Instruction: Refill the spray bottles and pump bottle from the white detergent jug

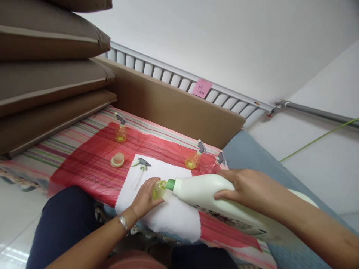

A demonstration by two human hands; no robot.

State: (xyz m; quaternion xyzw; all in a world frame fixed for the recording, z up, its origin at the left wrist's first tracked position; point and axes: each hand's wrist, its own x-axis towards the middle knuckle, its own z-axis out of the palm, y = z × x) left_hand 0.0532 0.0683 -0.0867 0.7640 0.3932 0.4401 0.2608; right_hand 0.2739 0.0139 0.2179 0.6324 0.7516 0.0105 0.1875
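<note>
My left hand (144, 197) is wrapped round a small clear yellow spray bottle (159, 190), whose spray head is off. My right hand (243, 186) grips a large pale detergent bottle (204, 189), tipped nearly level so its green spout (170, 184) meets the small bottle's mouth. Whether liquid is flowing, I cannot tell. Both are over a white cloth (168, 220). On that cloth lies a loose grey spray head (143, 162) with its thin tube.
Spray bottles with heads on stand at the back left (121, 132) and right (194, 158); a pinkish one (211, 168) is beside the latter. A pale round cap (117, 160) sits on red plastic sheeting (92, 160). Brown cushions (50, 78) and a cardboard panel (168, 102) border the surface.
</note>
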